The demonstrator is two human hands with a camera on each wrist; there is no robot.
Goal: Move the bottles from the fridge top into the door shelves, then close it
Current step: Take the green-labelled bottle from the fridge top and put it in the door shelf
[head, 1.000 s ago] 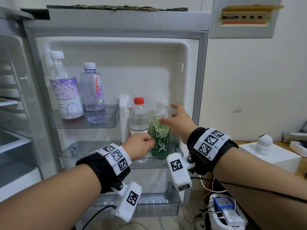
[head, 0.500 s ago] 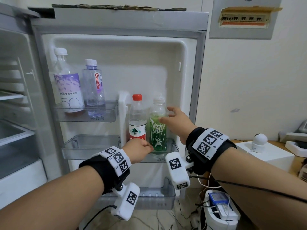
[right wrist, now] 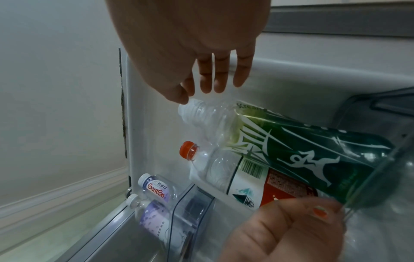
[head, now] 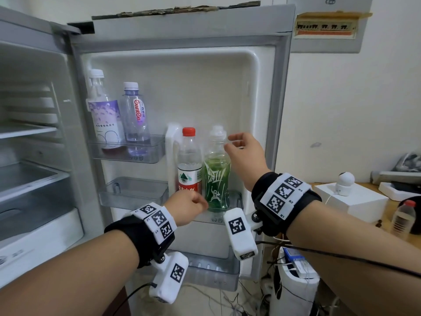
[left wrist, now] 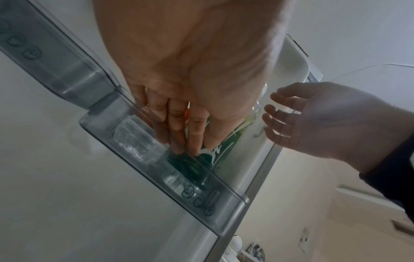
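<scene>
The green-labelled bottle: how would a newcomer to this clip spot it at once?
Start at the open fridge door and find its middle shelf. Two bottles stand there; the green-labelled bottle is the right-hand one, clear-capped, beside the red-capped bottle.

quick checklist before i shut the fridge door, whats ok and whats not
1. Green bottle upright in the middle door shelf: ok.
2. Red-capped bottle upright beside it: ok.
3. Two bottles seated in the upper shelf: ok.
4. Right hand off the green bottle, fingers apart from its neck: ok.
5. Left hand clear of the shelf: not ok, fingers curled at its front edge.
6. Fridge top free of bottles: ok as far as visible.
</scene>
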